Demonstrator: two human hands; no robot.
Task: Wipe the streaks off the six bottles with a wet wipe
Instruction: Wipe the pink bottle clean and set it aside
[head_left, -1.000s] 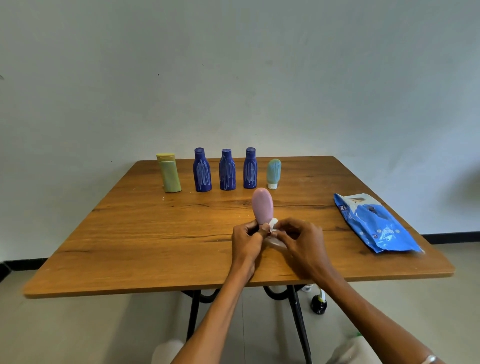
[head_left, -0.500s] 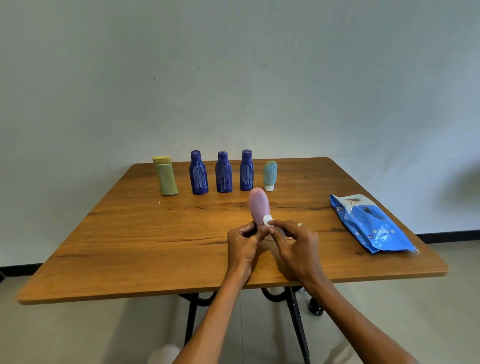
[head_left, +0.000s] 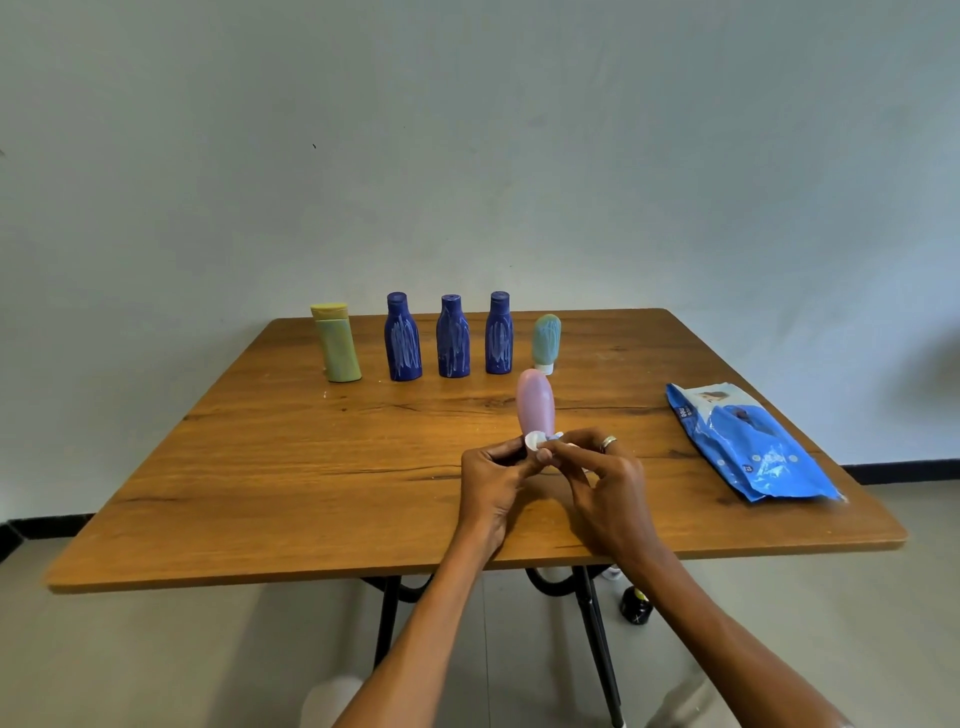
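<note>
We see the left hand (head_left: 493, 480) pinching the pink oval plastic bottle (head_left: 535, 408) at its white cap; the right hand (head_left: 605, 480), fingers curled, presses a white wipe (head_left: 563, 441) there.

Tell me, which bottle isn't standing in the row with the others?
The pink bottle. Both hands hold it at its white cap end, nearer the person, while the yellow, three dark blue and teal bottles stand lined up at the table's far side.

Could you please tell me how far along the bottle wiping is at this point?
Nothing looks finished yet. In hand: the left hand holds the pink tube bottle by its white cap while the right hand pinches a white wipe beside it. Left: the three dark blue bottles and the teal tube still show white streaks; the yellow-green bottle is unclear.
</note>
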